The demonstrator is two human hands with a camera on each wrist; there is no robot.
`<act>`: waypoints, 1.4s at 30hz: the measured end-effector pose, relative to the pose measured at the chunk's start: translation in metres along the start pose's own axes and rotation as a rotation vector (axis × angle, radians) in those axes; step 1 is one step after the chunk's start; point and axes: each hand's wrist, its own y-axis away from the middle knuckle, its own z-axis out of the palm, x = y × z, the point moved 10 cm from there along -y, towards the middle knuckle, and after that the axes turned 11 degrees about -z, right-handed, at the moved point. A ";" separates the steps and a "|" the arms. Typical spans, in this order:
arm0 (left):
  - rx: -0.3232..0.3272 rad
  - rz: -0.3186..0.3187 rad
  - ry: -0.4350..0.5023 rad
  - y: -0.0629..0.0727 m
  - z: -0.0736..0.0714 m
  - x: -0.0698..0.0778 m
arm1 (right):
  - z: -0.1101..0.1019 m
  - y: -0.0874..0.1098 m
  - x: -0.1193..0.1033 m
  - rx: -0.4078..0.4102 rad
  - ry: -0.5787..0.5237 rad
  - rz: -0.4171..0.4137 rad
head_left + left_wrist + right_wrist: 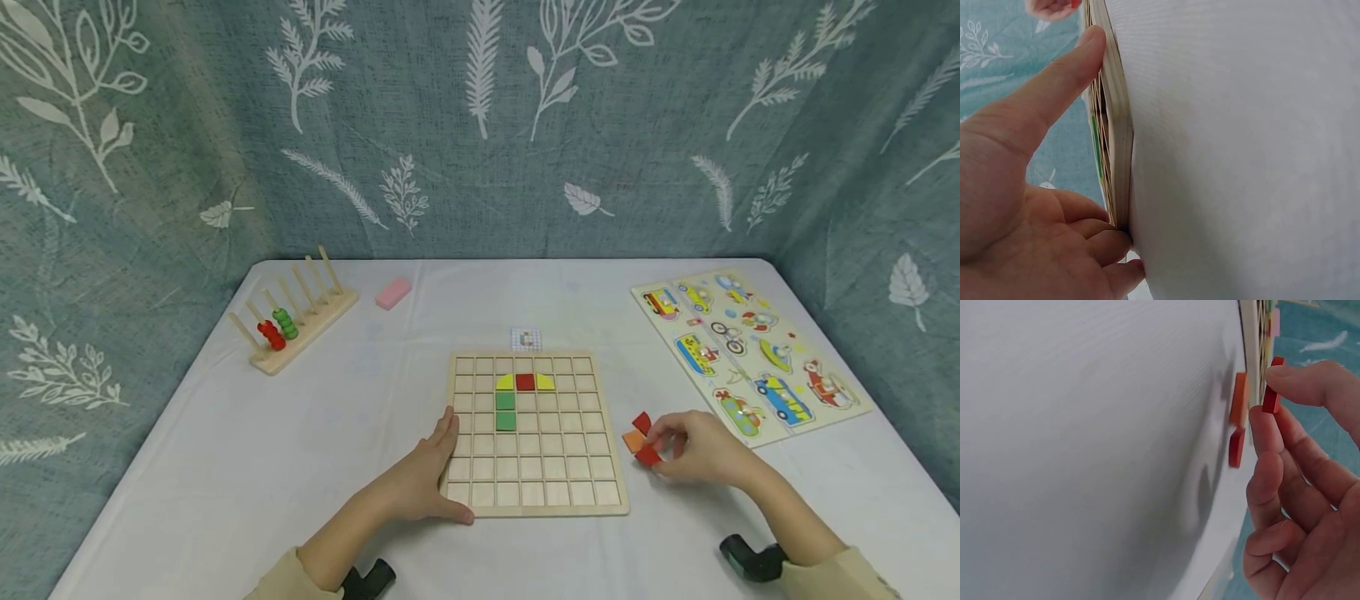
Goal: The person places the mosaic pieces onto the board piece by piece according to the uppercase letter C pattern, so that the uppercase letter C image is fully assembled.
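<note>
My left hand (423,479) rests against the left edge of a wooden grid board (615,498), fingers along its side and thumb at the near left corner. On the board sit a red square tile (525,382) between two yellow rounded tiles (505,382), with green square tiles (506,401) below the left one. To the right of the board, my right hand (701,446) pinches a red tile (1272,387) between thumb and fingertips, raised above the cloth. Beneath it lie an orange tile (1239,400) and another red tile (1236,449).
A small patterned card (526,338) lies just behind the board. At the back left stand a wooden peg rack (330,310) with red and green beads and a pink block (393,293). A vehicle picture puzzle board (731,367) occupies the right side of the white-covered table (225,492).
</note>
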 end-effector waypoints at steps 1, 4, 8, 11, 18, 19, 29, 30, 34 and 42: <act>0.001 0.000 0.000 0.000 0.000 0.000 | 0.000 -0.001 -0.001 0.003 0.002 -0.001; 0.004 0.000 -0.003 -0.001 0.000 0.000 | 0.002 -0.006 -0.005 0.009 -0.009 -0.013; 0.002 0.000 -0.005 -0.001 0.001 -0.001 | 0.004 -0.013 -0.014 0.015 -0.029 -0.068; -0.001 -0.005 -0.005 -0.001 0.001 0.000 | 0.006 -0.018 -0.020 0.016 -0.041 -0.103; -0.006 -0.001 -0.006 0.000 0.001 0.001 | 0.014 -0.028 -0.031 0.016 -0.072 -0.128; -0.007 0.000 -0.005 0.000 0.001 0.001 | 0.015 -0.030 -0.033 0.016 -0.074 -0.130; 0.006 0.009 -0.012 0.000 0.000 0.002 | 0.033 -0.047 -0.047 -0.004 -0.077 -0.140; 0.006 0.010 -0.010 0.000 0.000 0.003 | 0.035 -0.049 -0.049 -0.005 -0.081 -0.142; 0.006 0.016 -0.005 0.000 -0.001 0.004 | 0.041 -0.055 -0.057 -0.010 -0.084 -0.147; 0.009 0.014 -0.006 0.001 -0.002 0.005 | 0.053 -0.070 -0.073 -0.024 -0.105 -0.165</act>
